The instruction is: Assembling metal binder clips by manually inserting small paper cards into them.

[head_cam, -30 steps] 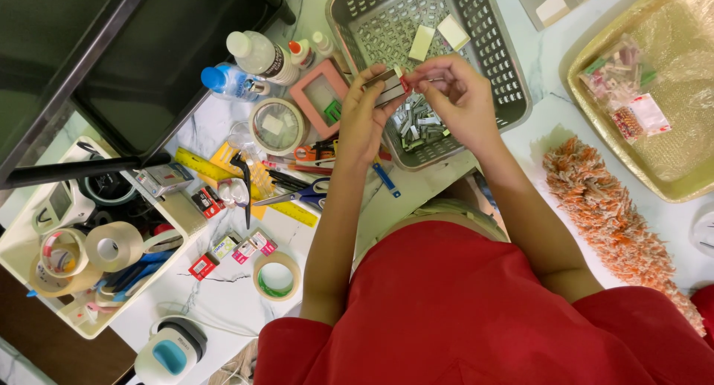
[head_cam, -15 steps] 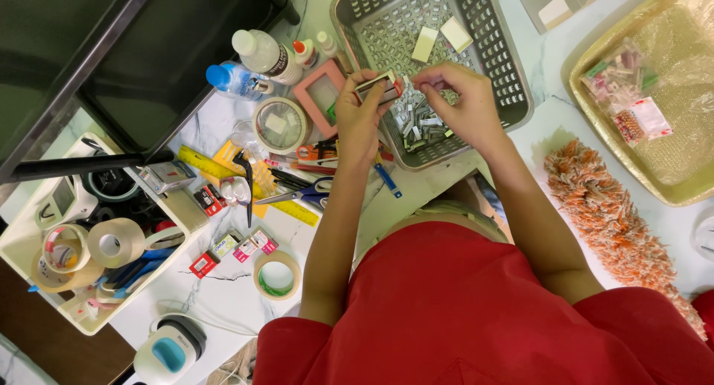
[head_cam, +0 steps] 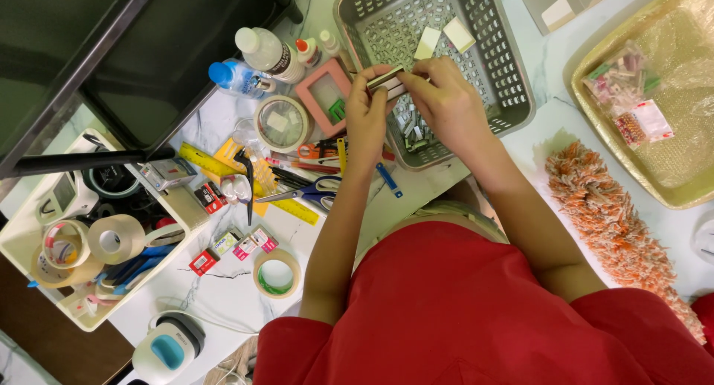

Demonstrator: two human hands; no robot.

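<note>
Both hands closed on one small dark strip (head_cam: 387,79) above the near-left corner of the grey basket (head_cam: 513,95), left hand (head_cam: 367,106) pinching its left end, right hand (head_cam: 439,95) its right end, long axis running left-right between them.

A craft worktable, shown by tape rolls (head_cam: 115,240), scissors (head_cam: 309,192), a yellow ruler (head_cam: 245,180) and glue bottles (head_cam: 268,52).

White marbled counter (head_cam: 223,277) carries grey basket (head_cam: 513,95), beige tray (head_cam: 595,125), orange duster (head_cam: 617,229), tape roll (head_cam: 277,273), scissors (head_cam: 312,193), yellow ruler (head_cam: 223,169), pink frame (head_cam: 327,95), white bin (head_cam: 89,311) at left edge.
</note>
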